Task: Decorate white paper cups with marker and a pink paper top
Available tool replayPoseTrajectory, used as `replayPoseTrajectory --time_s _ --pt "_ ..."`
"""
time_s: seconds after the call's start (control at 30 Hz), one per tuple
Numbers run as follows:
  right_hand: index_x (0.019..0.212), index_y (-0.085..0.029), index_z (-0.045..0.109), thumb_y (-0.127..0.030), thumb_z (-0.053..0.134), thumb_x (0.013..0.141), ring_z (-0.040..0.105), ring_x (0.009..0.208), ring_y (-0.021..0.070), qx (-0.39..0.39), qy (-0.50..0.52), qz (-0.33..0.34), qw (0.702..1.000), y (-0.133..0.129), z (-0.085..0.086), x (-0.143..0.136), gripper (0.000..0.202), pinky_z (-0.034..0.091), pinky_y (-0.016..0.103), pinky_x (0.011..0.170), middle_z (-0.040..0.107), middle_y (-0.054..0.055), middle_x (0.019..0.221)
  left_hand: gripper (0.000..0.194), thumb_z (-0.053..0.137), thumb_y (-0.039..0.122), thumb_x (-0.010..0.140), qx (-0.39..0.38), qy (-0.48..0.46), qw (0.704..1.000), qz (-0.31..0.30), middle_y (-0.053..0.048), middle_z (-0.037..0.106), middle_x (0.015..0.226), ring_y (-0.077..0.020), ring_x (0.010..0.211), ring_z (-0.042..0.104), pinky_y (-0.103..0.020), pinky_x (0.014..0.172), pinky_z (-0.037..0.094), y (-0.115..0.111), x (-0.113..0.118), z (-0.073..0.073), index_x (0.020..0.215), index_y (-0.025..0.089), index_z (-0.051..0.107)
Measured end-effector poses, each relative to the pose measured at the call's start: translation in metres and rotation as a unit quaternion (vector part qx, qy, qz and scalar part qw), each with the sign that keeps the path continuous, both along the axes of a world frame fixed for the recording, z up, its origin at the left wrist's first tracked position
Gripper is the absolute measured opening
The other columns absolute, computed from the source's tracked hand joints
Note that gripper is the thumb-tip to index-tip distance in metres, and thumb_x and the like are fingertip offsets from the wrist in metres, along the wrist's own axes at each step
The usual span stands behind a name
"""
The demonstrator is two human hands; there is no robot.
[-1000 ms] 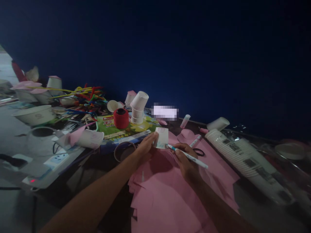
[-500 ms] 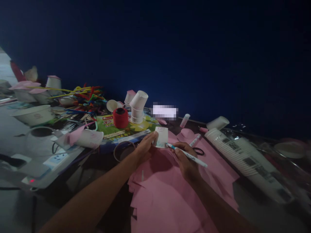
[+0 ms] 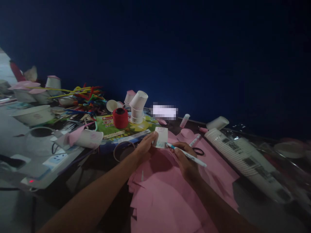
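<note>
Our left hand (image 3: 146,145) grips a white cup (image 3: 161,137), and our right hand (image 3: 186,160) pinches a marker (image 3: 193,158) apparently touching it.

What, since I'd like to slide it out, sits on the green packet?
A red spool and a stack of white paper cups stand on the green packet; the print beneath them is covered.

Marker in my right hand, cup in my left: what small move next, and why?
Probably one short stroke with the marker: your right hand points it at the white cup, low down near faint bluish marks, while your left hand holds the cup. Whether they touch, I can't tell.
</note>
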State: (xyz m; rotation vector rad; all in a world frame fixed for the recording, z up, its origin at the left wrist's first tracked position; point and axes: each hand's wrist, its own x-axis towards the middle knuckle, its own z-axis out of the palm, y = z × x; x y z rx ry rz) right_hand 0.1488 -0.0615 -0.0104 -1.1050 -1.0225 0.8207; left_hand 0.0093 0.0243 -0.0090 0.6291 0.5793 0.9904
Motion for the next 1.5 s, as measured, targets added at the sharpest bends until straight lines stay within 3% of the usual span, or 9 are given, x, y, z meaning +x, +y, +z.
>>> replayPoseTrajectory --time_s 1.0,1.2,1.5 --pt "0.088 -0.021 0.066 -0.034 0.064 0.078 0.061 0.076 0.0171 0.001 -0.006 0.004 1.000 -0.0005 0.0010 0.0004 0.017 0.048 0.031 0.071 0.068 0.003 0.083 0.027 0.070 0.033 0.074 0.008 0.004 1.000 0.008 -0.004 0.067 0.084 -0.0161 0.079 0.063 -0.026 0.075 0.050 0.0007 0.0004 -0.0010 0.091 0.013 0.064" --pt "0.086 -0.021 0.065 -0.035 0.064 0.077 0.061 0.073 0.0172 0.001 -0.009 0.000 1.000 0.0009 -0.0006 0.0004 0.016 0.049 0.030 0.068 0.067 0.003 0.078 0.032 0.070 0.037 0.074 0.017 0.003 1.000 -0.024 -0.003 0.066 0.079 -0.0159 0.073 0.062 -0.027 0.071 0.049 -0.0001 0.0001 -0.0012 0.094 0.013 0.064" --pt "0.083 -0.021 0.066 -0.032 0.063 0.076 0.060 0.070 0.0167 -0.014 -0.015 0.003 1.000 0.0013 -0.0057 0.0040 0.014 0.047 0.029 0.064 0.066 0.002 0.074 0.023 0.071 0.034 0.074 0.015 -0.005 1.000 -0.005 0.000 0.063 0.077 -0.0111 0.069 0.058 -0.023 0.070 0.047 0.0029 -0.0001 -0.0048 0.084 0.015 0.064"
